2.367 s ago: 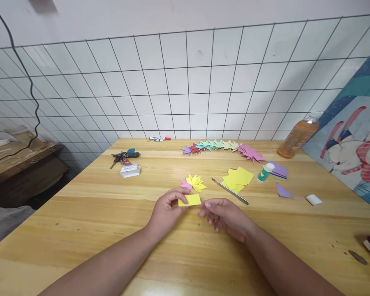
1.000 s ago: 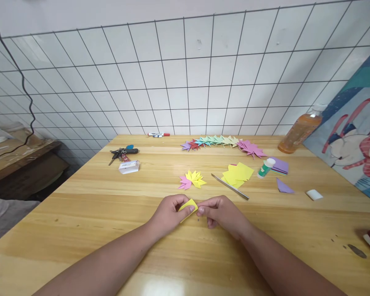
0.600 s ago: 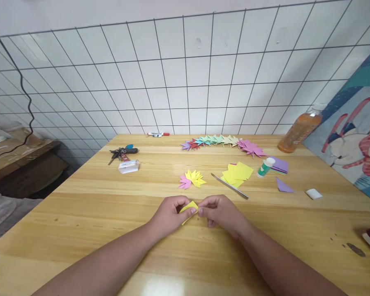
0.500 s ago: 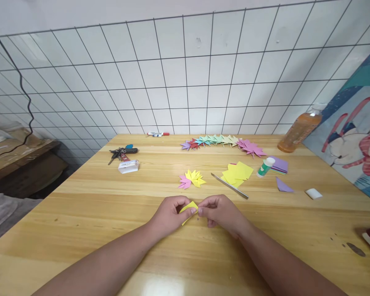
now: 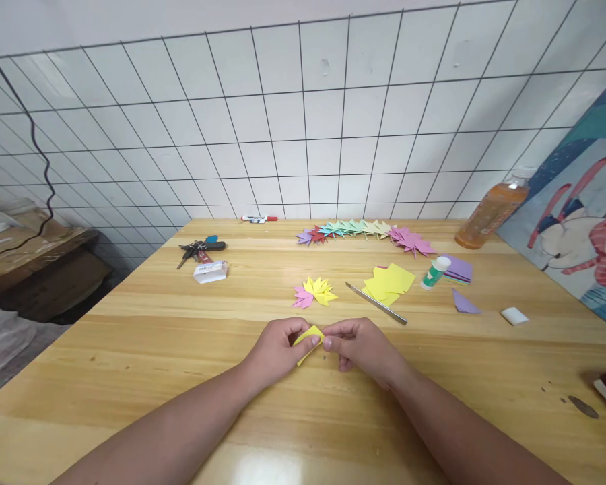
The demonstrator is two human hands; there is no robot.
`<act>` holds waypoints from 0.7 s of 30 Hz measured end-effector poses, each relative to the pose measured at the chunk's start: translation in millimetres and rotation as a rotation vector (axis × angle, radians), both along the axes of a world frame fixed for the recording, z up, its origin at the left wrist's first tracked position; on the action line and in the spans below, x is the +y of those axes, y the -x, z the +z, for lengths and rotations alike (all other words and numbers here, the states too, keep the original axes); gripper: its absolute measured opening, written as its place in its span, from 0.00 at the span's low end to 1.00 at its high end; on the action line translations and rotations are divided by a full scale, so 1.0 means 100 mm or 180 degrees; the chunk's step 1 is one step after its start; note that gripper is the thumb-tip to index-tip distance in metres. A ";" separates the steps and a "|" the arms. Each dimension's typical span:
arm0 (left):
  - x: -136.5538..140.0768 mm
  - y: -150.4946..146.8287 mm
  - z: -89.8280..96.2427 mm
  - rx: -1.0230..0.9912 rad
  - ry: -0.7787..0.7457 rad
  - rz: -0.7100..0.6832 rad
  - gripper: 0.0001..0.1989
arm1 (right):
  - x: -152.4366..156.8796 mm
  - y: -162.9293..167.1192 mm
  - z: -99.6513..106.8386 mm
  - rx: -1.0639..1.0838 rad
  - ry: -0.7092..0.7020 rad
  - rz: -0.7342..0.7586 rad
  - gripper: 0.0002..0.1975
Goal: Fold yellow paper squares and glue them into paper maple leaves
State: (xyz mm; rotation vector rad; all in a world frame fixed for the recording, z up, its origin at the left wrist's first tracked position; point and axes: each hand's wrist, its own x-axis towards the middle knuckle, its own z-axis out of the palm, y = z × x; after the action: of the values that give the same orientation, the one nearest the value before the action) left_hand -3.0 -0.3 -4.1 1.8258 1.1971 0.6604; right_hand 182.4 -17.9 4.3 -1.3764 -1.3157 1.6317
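A small yellow sheet of paper (image 5: 309, 335), bent or folded, is pinched between the thumb and fingers of my left hand (image 5: 281, 347). My right hand (image 5: 359, 347) has its thumb and forefinger closed at the sheet's right corner. Just beyond my hands lies a folded paper piece with yellow points (image 5: 321, 291) and pink points (image 5: 302, 297). To its right are a slim metal blade-like tool (image 5: 376, 303) and several loose yellow sheets (image 5: 394, 281).
A glue stick (image 5: 435, 273) stands by a purple paper stack (image 5: 457, 267). A purple triangle (image 5: 464, 302) and white eraser-like block (image 5: 514, 316) lie right. Behind are folded paper pieces (image 5: 356, 229), a marker (image 5: 259, 219) and a bottle (image 5: 492, 212). Keys (image 5: 200, 252) and a small box (image 5: 211, 271) lie left.
The yellow sheet has shifted very slightly up and left in my fingers. Both hands stay in nearly the same place, and the other things on the table have not moved.
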 end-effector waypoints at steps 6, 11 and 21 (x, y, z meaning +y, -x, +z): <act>0.00 0.00 0.00 0.0052 -0.0098 -0.0009 0.16 | 0.01 0.00 0.00 -0.0111 -0.0021 0.0032 0.12; 0.00 0.01 -0.01 0.0095 -0.0119 -0.0035 0.16 | 0.02 0.01 -0.03 -0.0130 -0.0016 -0.0105 0.10; 0.00 0.01 -0.03 -0.0066 0.0027 -0.0004 0.12 | 0.00 0.02 0.01 -0.0269 -0.0140 -0.0180 0.09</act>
State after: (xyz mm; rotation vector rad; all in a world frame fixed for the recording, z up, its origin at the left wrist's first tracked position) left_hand -3.6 -0.2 -7.1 1.8083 1.1835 0.6712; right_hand 180.4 -17.5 5.6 -1.4569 -1.3405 1.5135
